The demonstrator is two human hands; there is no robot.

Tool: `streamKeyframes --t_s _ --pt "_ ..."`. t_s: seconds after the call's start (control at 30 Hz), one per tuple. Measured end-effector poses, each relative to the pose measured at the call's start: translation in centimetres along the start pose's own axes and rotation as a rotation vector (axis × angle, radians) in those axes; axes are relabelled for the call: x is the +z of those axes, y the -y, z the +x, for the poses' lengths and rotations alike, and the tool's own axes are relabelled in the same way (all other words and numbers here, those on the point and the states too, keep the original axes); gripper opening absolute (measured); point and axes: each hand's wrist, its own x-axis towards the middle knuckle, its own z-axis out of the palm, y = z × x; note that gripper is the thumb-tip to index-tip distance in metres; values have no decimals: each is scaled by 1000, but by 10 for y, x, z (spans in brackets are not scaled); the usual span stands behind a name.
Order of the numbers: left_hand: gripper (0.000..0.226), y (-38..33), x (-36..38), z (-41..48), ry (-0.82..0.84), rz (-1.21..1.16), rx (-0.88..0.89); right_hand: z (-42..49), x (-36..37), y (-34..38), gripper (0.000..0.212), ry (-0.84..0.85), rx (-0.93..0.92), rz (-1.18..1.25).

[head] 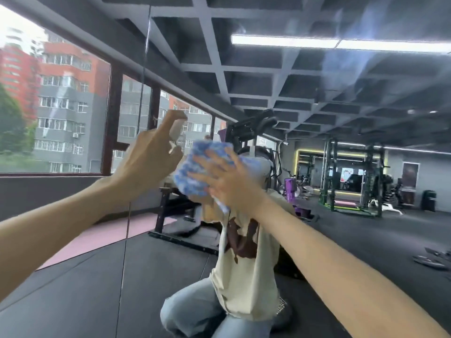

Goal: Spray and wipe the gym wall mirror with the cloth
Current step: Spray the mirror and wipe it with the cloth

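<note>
The mirror (317, 147) fills everything ahead of you. Your left hand (146, 157) is up left of centre, wrapped round the spray bottle (176, 129), whose top pokes out above the hand. Just to its right, your right hand (229, 181) lies flat on the cloth (197, 164), with the cloth between palm and glass. Below both hands your reflection (244, 276) kneels on the floor (73, 301). A vertical seam (144, 69) runs down the mirror behind your left hand. In the glass, windows (61, 106) line the left side and a mat (102, 237) lies on the floor below them. A bench (170, 206) stands behind your reflection, the rack (353, 179) stands far right, and a ceiling light (283, 41) runs above.
</note>
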Motion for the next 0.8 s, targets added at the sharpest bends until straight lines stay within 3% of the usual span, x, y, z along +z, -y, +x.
streamKeyframes --t_s 0.07,0.1,0.13,0.27,0.37,0.43,0.5,0.57,0.6,0.67,0.73,0.77,0.8 --pt "52 -2 -7 9 -25 -8 -47 32 -9 -15 49 -108 492 28" --pt "52 -1 -10 11 -24 -2 -56 40 -9 2 51 -120 579 99" --pt "52 1 -13 10 -23 9 -61 38 -3 35 54 -113 511 128" --pt "51 19 -21 -7 -25 31 -126 -32 17 162 48 111 -192 185" --pt "51 26 -24 -11 13 65 -133 -28 22 121 53 116 -340 182" --pt "52 27 -28 -1 -1 68 -156 14 18 47 55 -4 -144 59" --pt "52 22 -29 9 -30 34 -164 60 5 -36 52 -150 304 -46" --pt "52 11 -26 19 -24 -17 -138 84 -4 -62 49 -293 674 -54" --pt "52 6 -25 25 -21 -37 -121 85 -2 -49 49 -258 671 -8" --pt "53 -4 -21 37 -37 -73 -97 64 1 -7 50 -147 256 45" --pt "53 -20 -13 51 -45 -71 -61 41 -6 -30 49 -39 -135 55" --pt "54 -27 -8 57 -50 -64 -49 38 -14 -66 51 -29 -144 -5" --pt "54 -34 -4 64 -60 -67 -37 36 -21 -111 53 -26 22 -63"
